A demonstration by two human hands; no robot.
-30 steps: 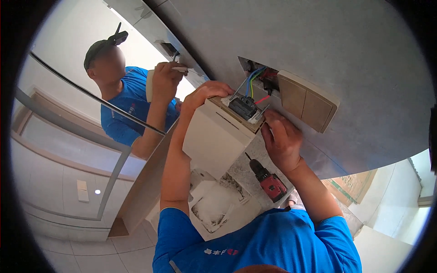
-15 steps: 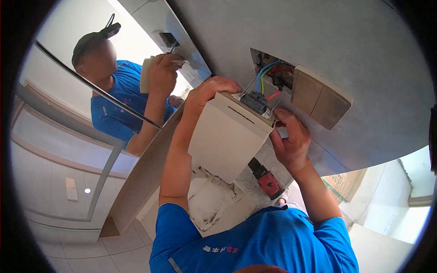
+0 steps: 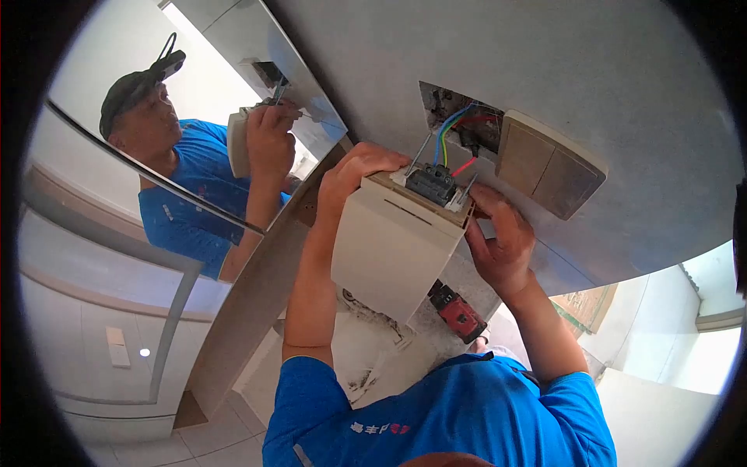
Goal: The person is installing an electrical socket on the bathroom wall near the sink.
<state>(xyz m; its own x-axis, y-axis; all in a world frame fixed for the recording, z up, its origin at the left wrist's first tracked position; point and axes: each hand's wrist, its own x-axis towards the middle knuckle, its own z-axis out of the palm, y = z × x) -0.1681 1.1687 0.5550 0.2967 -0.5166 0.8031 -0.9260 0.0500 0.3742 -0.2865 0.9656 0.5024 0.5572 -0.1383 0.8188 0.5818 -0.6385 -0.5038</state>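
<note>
Gripping beige panel [image 3: 393,249]: left hand [image 3: 358,167], right hand [image 3: 502,241]; grips unchanged, panel unmoved.

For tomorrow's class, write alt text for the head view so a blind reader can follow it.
Two hands, left and right, hold a beige wall unit whose coloured wires run into an open wall box, beside a beige switch plate. A mirror at left reflects the person.

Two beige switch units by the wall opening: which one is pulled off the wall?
The left switch unit, held by both hands. It hangs away from the wall, black back and coloured wires exposed. The two-rocker switch on the right sits against the wall.
</note>
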